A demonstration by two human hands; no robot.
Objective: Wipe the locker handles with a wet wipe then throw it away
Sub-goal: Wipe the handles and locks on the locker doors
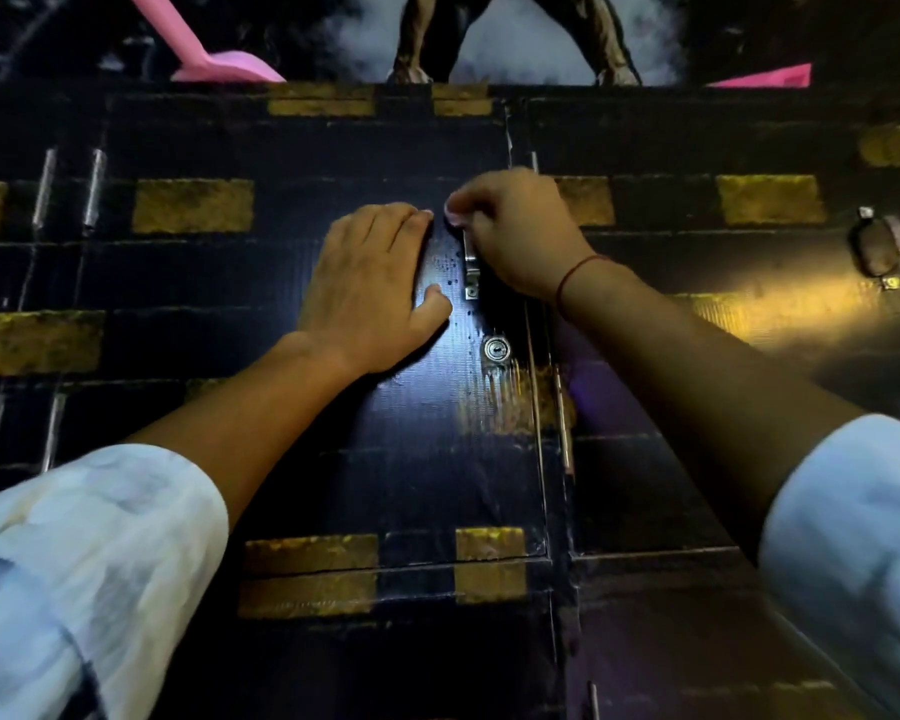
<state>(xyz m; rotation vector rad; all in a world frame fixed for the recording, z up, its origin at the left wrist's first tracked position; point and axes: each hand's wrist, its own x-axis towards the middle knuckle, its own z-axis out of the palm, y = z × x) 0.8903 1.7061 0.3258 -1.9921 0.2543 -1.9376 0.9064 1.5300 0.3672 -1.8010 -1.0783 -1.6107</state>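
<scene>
Left hand (372, 283) lies flat, fingers straight, bracing the locker door (385, 433). Right hand (515, 236) fingers curl over the handle (470, 265); wipe hidden. Rub along full handle length

The right hand (515, 231) curls around the top of the metal locker handle (470, 267); the left hand (372, 283) presses flat just left of the handle, the keyhole (497, 350) below it
</scene>
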